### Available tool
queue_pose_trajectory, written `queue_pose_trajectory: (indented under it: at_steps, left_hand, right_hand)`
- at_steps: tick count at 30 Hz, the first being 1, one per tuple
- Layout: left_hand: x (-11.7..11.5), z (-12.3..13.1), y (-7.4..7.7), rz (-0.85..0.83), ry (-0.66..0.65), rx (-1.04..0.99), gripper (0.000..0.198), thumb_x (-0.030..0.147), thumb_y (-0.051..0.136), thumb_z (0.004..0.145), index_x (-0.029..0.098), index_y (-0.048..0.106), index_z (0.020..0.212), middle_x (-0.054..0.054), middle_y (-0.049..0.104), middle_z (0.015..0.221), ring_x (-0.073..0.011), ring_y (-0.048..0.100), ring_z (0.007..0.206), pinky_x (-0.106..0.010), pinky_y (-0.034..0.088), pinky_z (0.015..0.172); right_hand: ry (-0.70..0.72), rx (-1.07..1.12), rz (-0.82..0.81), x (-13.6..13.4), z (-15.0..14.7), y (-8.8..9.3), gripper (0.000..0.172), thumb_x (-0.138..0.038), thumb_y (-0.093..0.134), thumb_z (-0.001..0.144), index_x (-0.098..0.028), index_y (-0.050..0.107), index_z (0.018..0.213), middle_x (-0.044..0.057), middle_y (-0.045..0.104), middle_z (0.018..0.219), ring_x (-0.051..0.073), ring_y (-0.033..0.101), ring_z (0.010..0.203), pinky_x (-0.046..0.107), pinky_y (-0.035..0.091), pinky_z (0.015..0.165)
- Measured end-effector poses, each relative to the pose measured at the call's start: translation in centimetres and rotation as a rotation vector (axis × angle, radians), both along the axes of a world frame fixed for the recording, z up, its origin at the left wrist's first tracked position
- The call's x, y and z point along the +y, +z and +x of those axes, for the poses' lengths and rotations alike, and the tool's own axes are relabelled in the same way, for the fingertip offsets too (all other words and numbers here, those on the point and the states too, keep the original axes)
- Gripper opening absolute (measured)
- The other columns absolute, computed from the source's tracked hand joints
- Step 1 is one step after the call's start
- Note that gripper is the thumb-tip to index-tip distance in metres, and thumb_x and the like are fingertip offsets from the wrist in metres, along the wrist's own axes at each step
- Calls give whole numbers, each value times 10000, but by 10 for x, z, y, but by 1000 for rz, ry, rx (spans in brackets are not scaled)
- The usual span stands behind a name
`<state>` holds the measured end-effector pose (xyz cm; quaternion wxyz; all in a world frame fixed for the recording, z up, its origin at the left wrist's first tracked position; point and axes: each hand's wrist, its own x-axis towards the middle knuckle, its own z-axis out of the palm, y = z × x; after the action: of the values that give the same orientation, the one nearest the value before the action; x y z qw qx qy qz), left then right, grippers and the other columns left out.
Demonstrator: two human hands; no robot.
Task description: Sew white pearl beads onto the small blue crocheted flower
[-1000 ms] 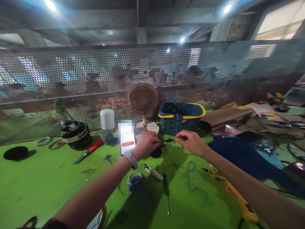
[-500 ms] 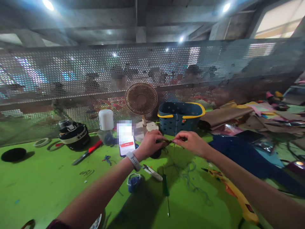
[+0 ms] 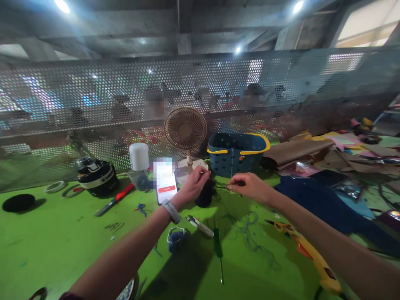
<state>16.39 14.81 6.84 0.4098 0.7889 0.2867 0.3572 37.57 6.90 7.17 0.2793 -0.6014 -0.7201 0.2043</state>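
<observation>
My left hand (image 3: pixel 196 182), with a grey band on the wrist, has its fingers drawn together beside a dark tangle of strands (image 3: pixel 215 187). Whatever is in that pinch, if anything, is hidden. My right hand (image 3: pixel 248 186) pinches the end of thin dark green thread (image 3: pixel 222 186) that reaches across from the tangle. Just below the left fingers is a black rounded object (image 3: pixel 204 199). Nearer to me lie white-handled snips (image 3: pixel 201 226), a green-handled screwdriver (image 3: pixel 218 243) and a blue ball with a string of beads (image 3: pixel 176 238). Loose blue-green yarn (image 3: pixel 248 235) trails below my right hand.
A lit phone (image 3: pixel 166 183) leans before a fan (image 3: pixel 185 129). Behind my hands stands a blue basket (image 3: pixel 234 162) with yellow handles. To the right are a yellow glue gun (image 3: pixel 308 250) and dark blue cloth (image 3: pixel 312 200); to the left, a utility knife (image 3: pixel 114 201).
My left hand has moved slightly left and up, away from the right fingers. The gap between the hands has widened, and the strands and black object show more. My right hand keeps its pinch.
</observation>
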Motion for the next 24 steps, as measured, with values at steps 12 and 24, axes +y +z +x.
queue_pose_trajectory:
  at_steps: [12, 24]
  left_hand:
    - [14, 15, -11, -108, 5, -89, 216, 395, 476, 905, 198, 444, 822, 63, 483, 571, -92, 475, 470, -206, 332, 462]
    - [16, 10, -19, -130, -34, -70, 253, 449, 475, 904, 204, 433, 855, 93, 458, 483, -94, 508, 401, -182, 342, 416]
  right_hand:
    - [-44, -30, -76, 5, 1, -38, 523, -597, 692, 689, -151, 743, 956, 26, 606, 690, 151, 508, 599, 261, 342, 546]
    - [-22, 239, -130, 7, 1, -1, 338, -494, 662, 705, -162, 705, 659, -7, 579, 559, 106, 473, 522, 238, 369, 519]
